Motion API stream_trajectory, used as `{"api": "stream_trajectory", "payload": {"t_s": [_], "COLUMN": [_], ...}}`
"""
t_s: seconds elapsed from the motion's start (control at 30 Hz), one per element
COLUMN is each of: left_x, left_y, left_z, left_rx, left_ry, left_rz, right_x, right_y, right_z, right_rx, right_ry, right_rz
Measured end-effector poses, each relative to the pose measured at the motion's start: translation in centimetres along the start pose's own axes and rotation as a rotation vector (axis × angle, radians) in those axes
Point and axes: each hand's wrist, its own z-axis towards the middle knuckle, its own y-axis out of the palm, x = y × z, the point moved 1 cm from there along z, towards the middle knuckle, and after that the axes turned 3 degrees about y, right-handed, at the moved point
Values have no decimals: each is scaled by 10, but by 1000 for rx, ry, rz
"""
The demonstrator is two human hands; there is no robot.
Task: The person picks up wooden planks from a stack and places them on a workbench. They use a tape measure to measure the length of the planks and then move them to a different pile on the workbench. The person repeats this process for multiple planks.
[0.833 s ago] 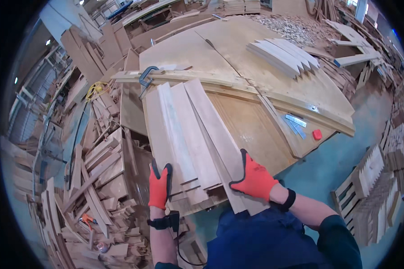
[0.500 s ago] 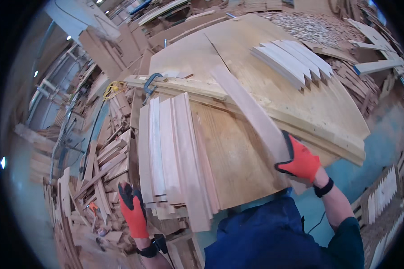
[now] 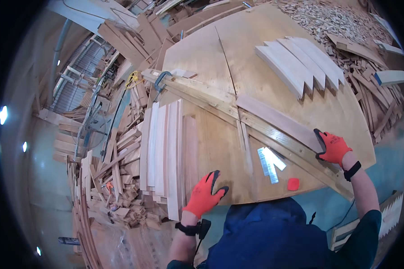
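My right hand [image 3: 332, 147], in a red and black glove, grips the near end of a flat wooden board [image 3: 278, 121]. The board lies slantwise on the table, along the far side of a long wooden rail [image 3: 274, 132]. My left hand [image 3: 206, 193], gloved alike, is open with thumb and fingers apart over the table's front edge, holding nothing. Just left of it stands a row of long wooden boards [image 3: 166, 148]. Between my hands lie silvery metal strips [image 3: 269, 168] and a small red square piece [image 3: 293, 184].
A C-clamp [image 3: 160, 81] sits at the rail's far left end. Boards with pointed ends [image 3: 300, 62] are stacked at the table's [image 3: 202, 58] far right. Wood offcuts [image 3: 130, 157] are heaped on the left, more scraps [image 3: 323, 27] at the back right.
The board has come down from across the rail to lie along its far side. My right hand moved right with it. My left hand moved right, to the table's front edge.
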Motion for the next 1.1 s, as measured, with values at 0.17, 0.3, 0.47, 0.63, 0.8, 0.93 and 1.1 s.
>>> {"api": "stream_trajectory", "payload": {"t_s": [0.17, 0.3, 0.47, 0.63, 0.8, 0.93, 1.1], "left_x": [-38, -57, -92, -121, -133, -121, -138], "left_y": [33, 43, 53, 68, 100, 95, 117], "left_z": [67, 139, 217, 242, 224, 222, 212], "left_rx": [61, 126, 319, 406, 553, 534, 545], "left_ry": [-56, -114, -167, -243, -211, -195, -111], "left_rz": [10, 20, 133, 194, 323, 269, 244], "right_x": [13, 21, 0, -15, -5, 7, -11], "right_y": [-3, 23, 25, 14, 26, 27, 19], "right_z": [15, 43, 79, 104, 107, 101, 111], "right_rx": [95, 180, 204, 182, 128, 209, 288], "right_ry": [33, 49, 68, 72, 160, 73, -98], "right_rz": [-87, -73, -42, 42, 58, 74, 27]}}
